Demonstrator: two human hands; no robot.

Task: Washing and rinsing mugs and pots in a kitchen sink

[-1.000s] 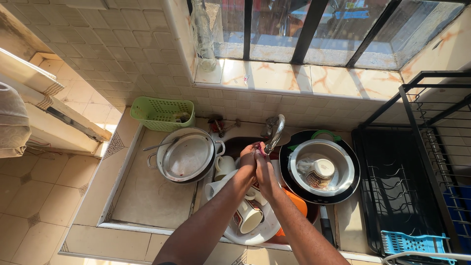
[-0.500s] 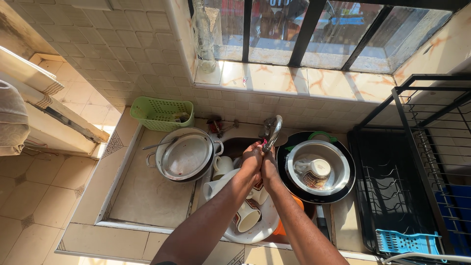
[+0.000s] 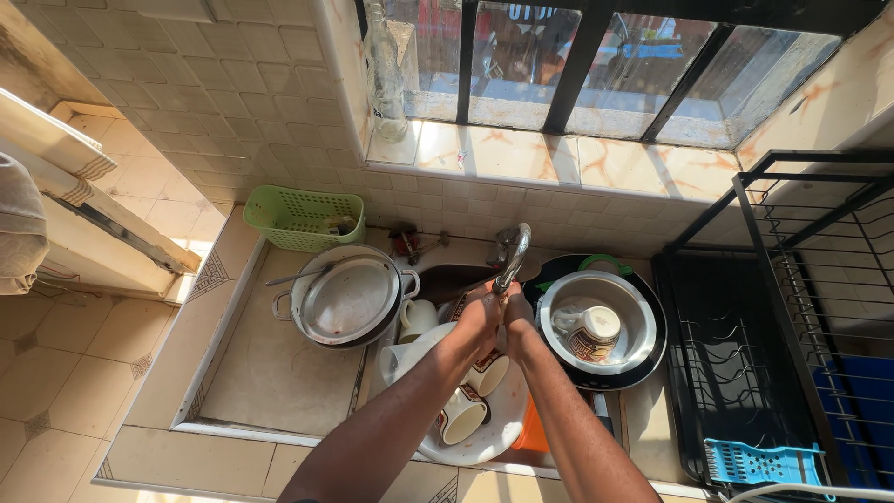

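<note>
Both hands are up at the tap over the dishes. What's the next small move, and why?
Probably lower one hand to a mug on the white plate. Both the left hand and right hand are pressed together, empty, under the tap, and the mugs lie just below them.

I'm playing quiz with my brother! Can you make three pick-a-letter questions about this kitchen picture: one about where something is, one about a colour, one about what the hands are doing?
1. Where is the glass bottle?
A. In the sink
B. On the windowsill
C. In the rack

2. What colour is the basket?
A. Green
B. Red
C. Black

3. How are the hands?
A. Far apart on the counter
B. Together under the tap
C. Inside the basket

Answers:
1 B, it stands on the sill by the window bars.
2 A, its plastic is light green.
3 B, the left hand and right hand meet below the spout.
</note>
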